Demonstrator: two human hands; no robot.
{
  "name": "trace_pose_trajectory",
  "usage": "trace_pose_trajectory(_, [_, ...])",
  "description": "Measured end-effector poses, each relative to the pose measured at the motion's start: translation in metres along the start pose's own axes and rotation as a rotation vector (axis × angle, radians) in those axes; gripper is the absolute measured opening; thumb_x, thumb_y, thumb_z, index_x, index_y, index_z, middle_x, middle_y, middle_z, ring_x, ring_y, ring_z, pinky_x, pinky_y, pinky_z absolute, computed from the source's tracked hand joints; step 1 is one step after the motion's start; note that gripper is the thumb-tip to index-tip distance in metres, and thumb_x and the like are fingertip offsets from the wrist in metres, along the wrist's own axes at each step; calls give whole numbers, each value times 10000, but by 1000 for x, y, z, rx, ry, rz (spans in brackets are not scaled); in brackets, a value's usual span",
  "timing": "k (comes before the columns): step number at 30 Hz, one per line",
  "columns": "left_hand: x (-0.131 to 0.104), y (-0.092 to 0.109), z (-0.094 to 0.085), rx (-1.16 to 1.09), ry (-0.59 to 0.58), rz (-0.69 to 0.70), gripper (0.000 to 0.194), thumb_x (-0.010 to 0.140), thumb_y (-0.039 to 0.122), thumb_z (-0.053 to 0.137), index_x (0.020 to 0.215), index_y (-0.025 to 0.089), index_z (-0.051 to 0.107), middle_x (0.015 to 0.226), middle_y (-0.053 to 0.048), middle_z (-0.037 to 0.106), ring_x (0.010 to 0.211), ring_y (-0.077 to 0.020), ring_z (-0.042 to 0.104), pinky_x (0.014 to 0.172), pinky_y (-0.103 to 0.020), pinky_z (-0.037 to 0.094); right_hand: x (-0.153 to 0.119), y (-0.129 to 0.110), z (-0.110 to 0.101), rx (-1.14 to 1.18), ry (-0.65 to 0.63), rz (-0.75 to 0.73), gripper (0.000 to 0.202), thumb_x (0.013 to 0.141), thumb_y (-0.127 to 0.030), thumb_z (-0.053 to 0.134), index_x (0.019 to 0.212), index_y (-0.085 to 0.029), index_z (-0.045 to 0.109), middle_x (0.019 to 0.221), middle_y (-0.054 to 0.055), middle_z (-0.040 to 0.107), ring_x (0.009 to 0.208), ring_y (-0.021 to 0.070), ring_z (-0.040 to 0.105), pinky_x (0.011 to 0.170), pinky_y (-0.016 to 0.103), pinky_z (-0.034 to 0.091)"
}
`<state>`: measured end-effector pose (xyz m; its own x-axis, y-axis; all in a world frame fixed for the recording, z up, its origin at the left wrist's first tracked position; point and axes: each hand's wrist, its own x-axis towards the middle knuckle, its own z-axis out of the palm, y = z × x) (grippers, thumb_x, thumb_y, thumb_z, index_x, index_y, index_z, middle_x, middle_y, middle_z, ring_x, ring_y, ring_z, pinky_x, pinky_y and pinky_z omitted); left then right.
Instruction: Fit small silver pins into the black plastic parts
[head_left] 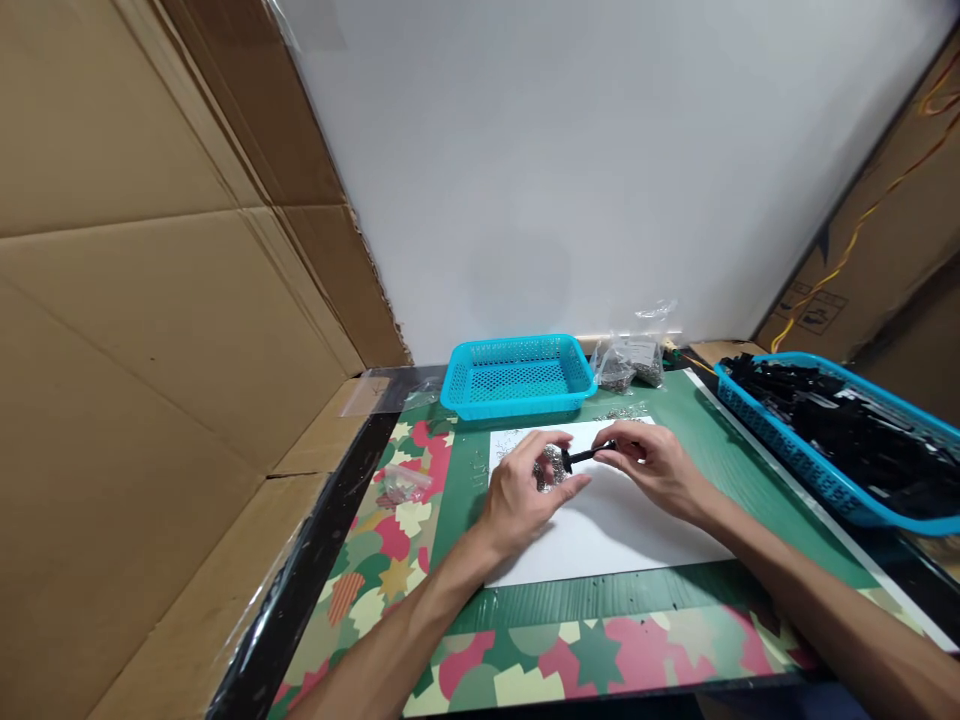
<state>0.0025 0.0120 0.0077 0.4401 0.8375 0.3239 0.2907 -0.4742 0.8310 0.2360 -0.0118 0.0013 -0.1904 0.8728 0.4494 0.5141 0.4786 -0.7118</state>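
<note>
My right hand (649,465) pinches a slim black stick-like piece (583,456) between thumb and fingertips. The piece lies roughly level, and its wider end points left. Around that end curves my left hand (529,485), its thumb and index finger apart and seemingly not touching the piece. Just behind the left fingers, partly hidden by them, is a pile of small shiny metal bits (553,468), too small to name. Both hands are over a white sheet of paper (600,535), where more tiny bits are scattered by the far left corner.
A blue perforated basket (517,410) stands at the back. Beside it are clear bags of small parts (634,365). At the right, another blue basket (810,450) holds many black pieces. A small clear bag (405,485) lies left. Cardboard (187,330) walls the left side.
</note>
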Motion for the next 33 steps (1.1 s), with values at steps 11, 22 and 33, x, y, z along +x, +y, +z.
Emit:
trace_pose_trajectory(11, [3,-14,1,-137,131,-75,326,979,483,693,1049,164,675,853,-30,701,662,-119,581,604,-231,449,10,-5,-19,774,240,141,393,1037,-549,559,1148,-198,699,682,-32,247,628,157,274,606,323,274])
trace_pose_trajectory(22, [6,-14,1,-129,121,-91,330,984,456,665,1106,155,724,870,-51,727,660,-126,595,566,-218,447,6,4,-8,694,97,216,317,948,-489,716,1034,-183,712,703,3,450,682,156,407,633,317,332])
trace_pose_trajectory(33, [7,-11,-2,-146,108,-88,351,962,463,693,1118,151,730,892,-54,729,592,-105,552,534,-215,442,6,29,-6,528,-179,262,336,847,-421,855,1030,-158,754,797,18,617,713,122,543,650,256,414])
